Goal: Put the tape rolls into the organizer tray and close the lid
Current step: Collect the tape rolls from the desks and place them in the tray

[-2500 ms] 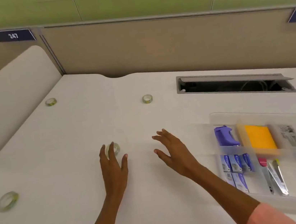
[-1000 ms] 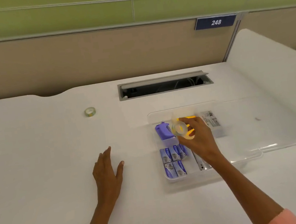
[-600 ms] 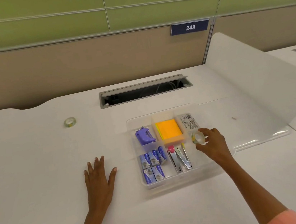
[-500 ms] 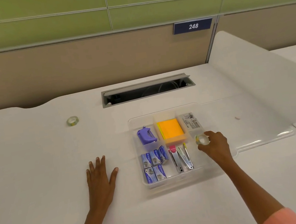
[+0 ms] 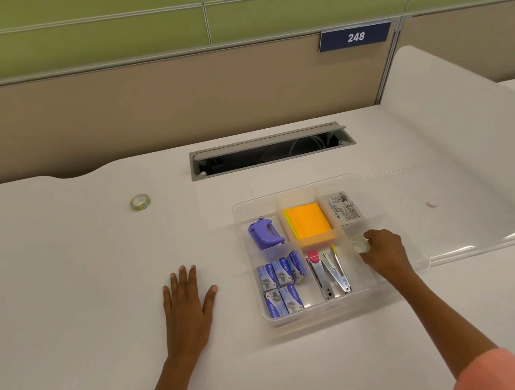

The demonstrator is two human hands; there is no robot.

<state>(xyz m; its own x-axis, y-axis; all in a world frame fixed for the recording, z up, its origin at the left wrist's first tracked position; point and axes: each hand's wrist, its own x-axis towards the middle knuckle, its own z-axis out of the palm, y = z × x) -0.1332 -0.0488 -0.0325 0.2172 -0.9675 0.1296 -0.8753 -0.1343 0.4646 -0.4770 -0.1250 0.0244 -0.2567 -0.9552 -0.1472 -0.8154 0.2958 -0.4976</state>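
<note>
Lowered since half a second ago, the right hand (image 5: pixel 383 252) now sits inside the clear organizer tray (image 5: pixel 318 316), setting a clear tape roll (image 5: pixel 361 245) into the empty right-hand compartment, at about 3 o'clock from the staplers (image 5: pixel 330 272). Its fingers are curled and pinched on the roll, which appears to rest at or near the compartment floor; whether it has touched down cannot be told. The left hand (image 5: pixel 186 299) lies flat on the white desk (image 5: pixel 83 299), fingers spread, holding nothing, well apart from the tray at its 9 o'clock.

This looks like the placing step for one roll, with the task only partly done. A second tape roll (image 5: pixel 140 202) lies on the desk at about 10 o'clock from the tray, near the cable slot (image 5: pixel 271 152). The next move likely calls for releasing the pinch and reaching across for that roll. The transparent lid (image 5: pixel 470 225) lies open at the tray's 3 o'clock, yet to be swung shut.
</note>
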